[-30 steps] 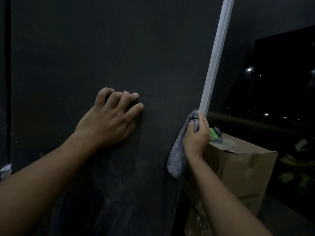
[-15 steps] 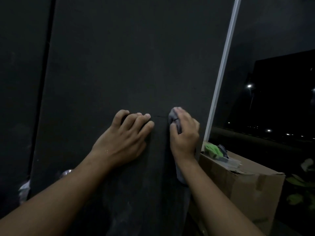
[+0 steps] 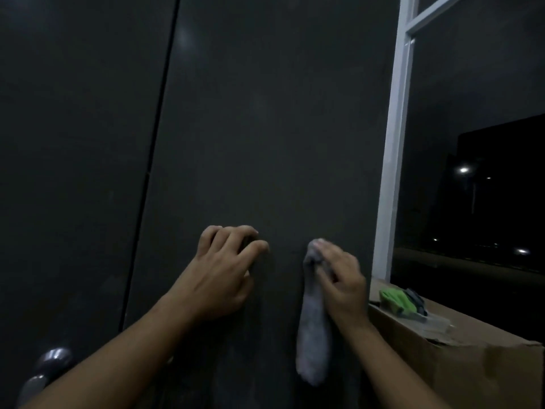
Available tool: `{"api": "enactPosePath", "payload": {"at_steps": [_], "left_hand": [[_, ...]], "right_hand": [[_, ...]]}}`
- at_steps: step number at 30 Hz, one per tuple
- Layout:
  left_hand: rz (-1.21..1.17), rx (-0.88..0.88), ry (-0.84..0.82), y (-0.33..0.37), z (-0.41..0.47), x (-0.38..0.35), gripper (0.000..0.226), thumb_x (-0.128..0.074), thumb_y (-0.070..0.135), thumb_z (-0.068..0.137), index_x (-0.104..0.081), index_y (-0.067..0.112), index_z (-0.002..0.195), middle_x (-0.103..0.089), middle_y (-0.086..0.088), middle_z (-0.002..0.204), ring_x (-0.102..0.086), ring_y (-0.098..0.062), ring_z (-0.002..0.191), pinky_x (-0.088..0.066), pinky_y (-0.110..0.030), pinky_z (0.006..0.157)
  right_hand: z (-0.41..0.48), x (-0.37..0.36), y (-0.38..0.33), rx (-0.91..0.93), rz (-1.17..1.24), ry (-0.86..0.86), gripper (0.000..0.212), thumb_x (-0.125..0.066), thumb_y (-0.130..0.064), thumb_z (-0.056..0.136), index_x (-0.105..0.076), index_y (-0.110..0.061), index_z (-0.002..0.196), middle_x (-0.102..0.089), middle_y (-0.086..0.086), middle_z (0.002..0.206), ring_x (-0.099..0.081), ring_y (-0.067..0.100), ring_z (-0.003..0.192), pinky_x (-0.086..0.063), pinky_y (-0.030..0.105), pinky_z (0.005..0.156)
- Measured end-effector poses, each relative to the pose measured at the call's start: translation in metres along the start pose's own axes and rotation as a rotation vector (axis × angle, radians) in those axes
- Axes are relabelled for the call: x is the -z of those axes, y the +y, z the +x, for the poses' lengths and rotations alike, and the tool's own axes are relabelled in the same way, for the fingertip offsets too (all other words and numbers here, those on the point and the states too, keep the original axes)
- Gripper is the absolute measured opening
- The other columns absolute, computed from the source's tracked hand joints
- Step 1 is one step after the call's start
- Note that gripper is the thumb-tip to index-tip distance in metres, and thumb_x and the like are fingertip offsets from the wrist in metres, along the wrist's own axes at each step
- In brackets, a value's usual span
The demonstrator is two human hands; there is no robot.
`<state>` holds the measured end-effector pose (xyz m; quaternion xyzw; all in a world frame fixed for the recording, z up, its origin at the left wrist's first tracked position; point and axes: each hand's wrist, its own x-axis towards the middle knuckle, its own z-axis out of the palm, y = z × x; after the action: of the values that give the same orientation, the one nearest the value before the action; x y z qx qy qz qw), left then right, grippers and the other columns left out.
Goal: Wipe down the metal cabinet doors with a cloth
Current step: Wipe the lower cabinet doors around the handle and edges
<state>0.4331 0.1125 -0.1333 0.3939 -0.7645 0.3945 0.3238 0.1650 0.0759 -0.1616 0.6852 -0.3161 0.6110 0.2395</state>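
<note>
Left hand (image 3: pixel 227 278), fingers loosely bent and empty, rests its tips on the smooth, matte dark cabinet door (image 3: pixel 265 128); just beside it, right hand (image 3: pixel 339 281) grips a soft grey cloth (image 3: pixel 312 335) against the door, limp tail hanging below

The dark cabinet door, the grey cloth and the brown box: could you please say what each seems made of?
Dark cabinet door: likely painted metal, matte, with a faint sheen near its top. Grey cloth: soft fabric, hanging limp from the right hand. Brown box: cardboard, dull tan faces.
</note>
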Motion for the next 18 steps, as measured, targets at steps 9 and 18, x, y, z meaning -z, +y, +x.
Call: {"api": "enactPosePath", "payload": {"at_steps": [9,18], "left_hand": [[0.151,-0.106,-0.089,-0.083,-0.008,0.047,0.053,-0.043,0.042,0.082,-0.052,0.034,0.133,-0.048,0.008,0.149,-0.039,-0.012,0.133,-0.019,-0.042,0.114],[0.115,-0.08,-0.001,-0.081,-0.01,0.035,0.051,-0.043,0.044,0.084,-0.061,0.026,0.129,-0.051,0.002,0.148,-0.042,-0.015,0.134,-0.008,-0.036,0.12]], "right_hand": [[0.146,-0.032,-0.039,-0.44,0.142,0.488,0.034,-0.057,-0.01,0.099,-0.065,-0.018,0.131,-0.059,-0.006,0.135,-0.049,0.012,0.121,-0.037,0.004,0.096],[0.139,-0.067,-0.068,0.195,-0.022,0.271,0.038,-0.06,0.0,0.086,-0.071,-0.013,0.12,-0.068,0.001,0.127,-0.056,0.008,0.115,-0.039,0.026,0.101]]}}
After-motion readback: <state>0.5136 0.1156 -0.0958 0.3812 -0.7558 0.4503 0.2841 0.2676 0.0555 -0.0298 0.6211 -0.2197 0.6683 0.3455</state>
